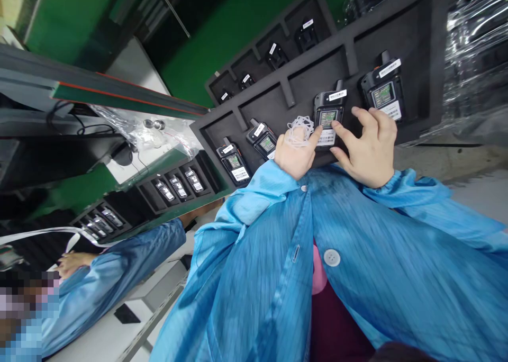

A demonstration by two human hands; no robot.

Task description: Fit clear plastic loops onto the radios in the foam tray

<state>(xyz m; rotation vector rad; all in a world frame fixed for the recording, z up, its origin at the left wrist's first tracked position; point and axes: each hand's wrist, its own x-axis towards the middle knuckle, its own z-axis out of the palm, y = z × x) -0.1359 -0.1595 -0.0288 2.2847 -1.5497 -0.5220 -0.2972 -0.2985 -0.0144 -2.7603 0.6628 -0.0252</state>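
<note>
A black foam tray [357, 44] holds several small black handheld devices with lit screens and white labels. My left hand [296, 153] is closed around a bundle of thin white loops [300, 129], its forefinger reaching to the screen of the middle device [328, 117]. My right hand [367, 147] rests with fingers spread on the same device's lower edge and the tray beside it. Another device [384, 93] sits to the right, two more [262, 139] [233, 162] to the left. Blue coat sleeves cover both my arms.
A second foam tray [254, 55] with more devices lies behind the first. Further trays [178, 184] of devices run off to the left, where a co-worker's hand [71, 263] in a blue sleeve works. A clear plastic bag [153, 132] lies on the bench.
</note>
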